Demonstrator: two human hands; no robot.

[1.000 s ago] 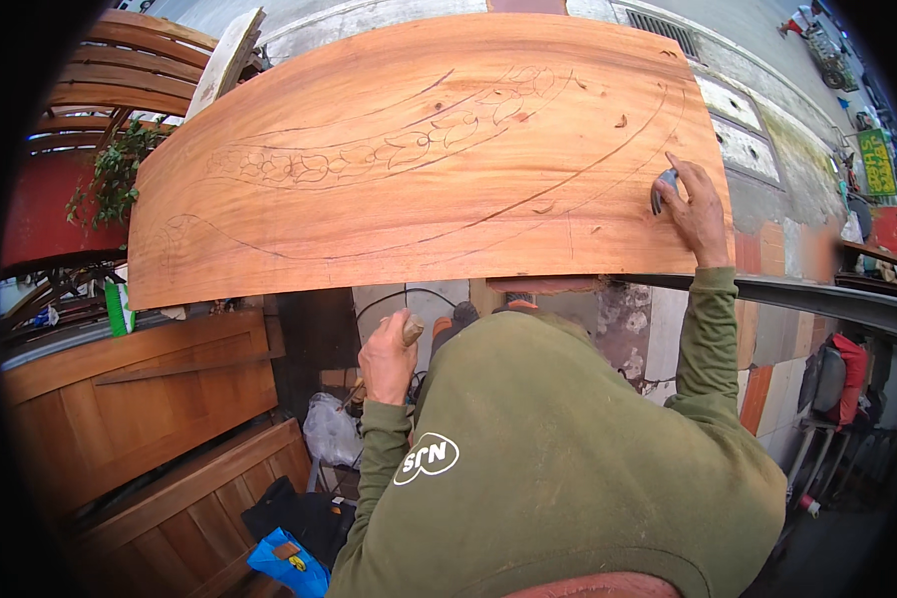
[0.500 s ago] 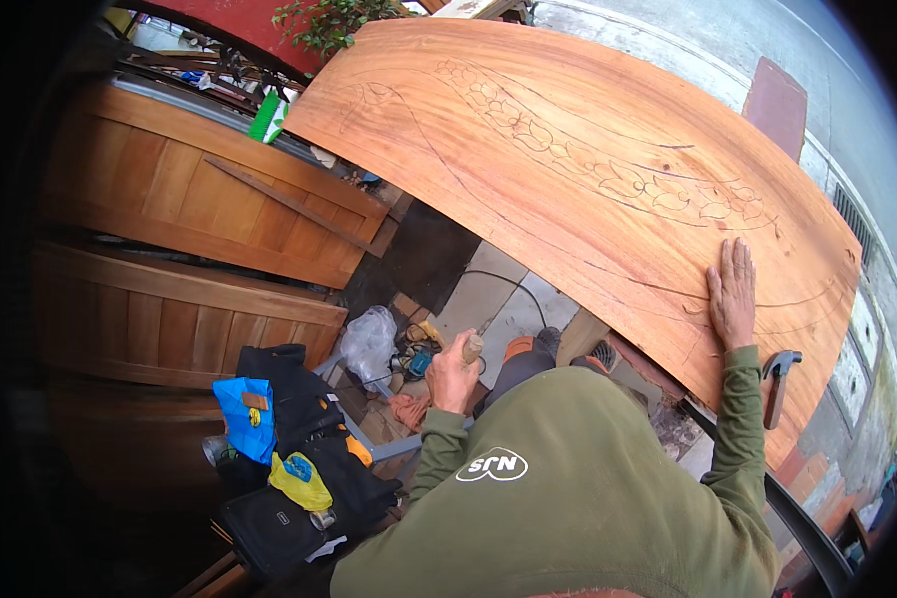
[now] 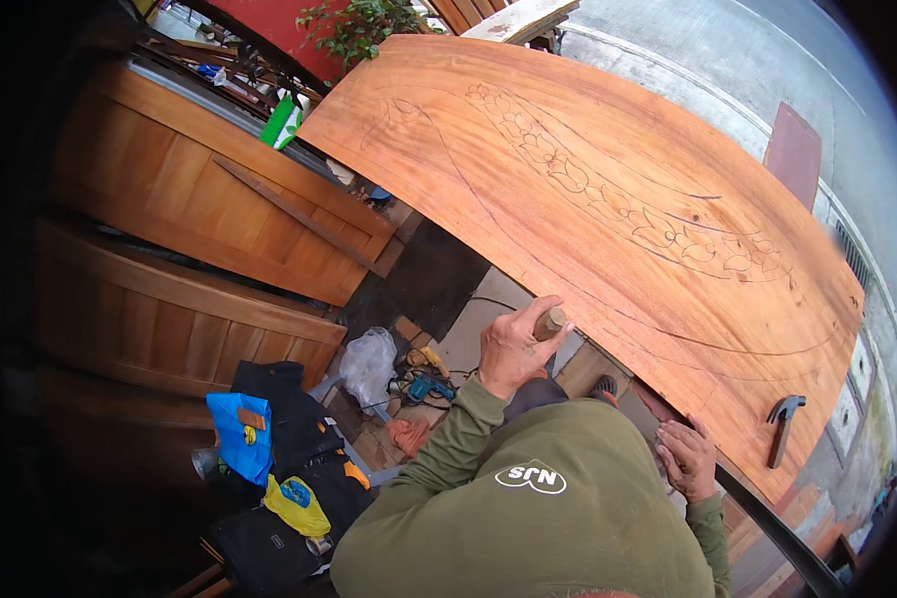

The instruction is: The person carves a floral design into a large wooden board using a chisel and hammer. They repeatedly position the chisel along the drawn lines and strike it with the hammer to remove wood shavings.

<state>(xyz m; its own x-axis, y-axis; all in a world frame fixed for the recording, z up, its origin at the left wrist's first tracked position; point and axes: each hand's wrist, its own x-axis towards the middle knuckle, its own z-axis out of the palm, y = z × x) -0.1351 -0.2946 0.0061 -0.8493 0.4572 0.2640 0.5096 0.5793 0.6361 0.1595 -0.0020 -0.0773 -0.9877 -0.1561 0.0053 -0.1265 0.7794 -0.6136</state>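
Observation:
My left hand (image 3: pixel 518 345) is closed around a wooden-handled tool (image 3: pixel 551 321), just off the near edge of the broad wooden panel (image 3: pixel 588 289). The handle's butt end points up, and the tool's lower part is hidden. Dark lines on the panel trace flowers, leaves and long curves. At the near edge, toward the panel's right end, my right hand (image 3: pixel 690 460) has its fingers slightly bent and apart, with nothing seen in them. A claw hammer (image 3: pixel 782 429) lies on the panel to the right of that hand.
Wooden panelled doors (image 3: pixel 209 209) lie at left. A black bag (image 3: pixel 259 518) with a blue pouch (image 3: pixel 241 439) and yellow bag (image 3: pixel 297 506) is below them. A clear plastic bag (image 3: pixel 369 367) and a power tool (image 3: pixel 427 387) are beside it. A green brush (image 3: pixel 282 123) stands near the panel's left corner.
My right hand has left the panel's top and come back to its near edge. My left hand has moved up and right with the wooden-handled tool, closer to the panel.

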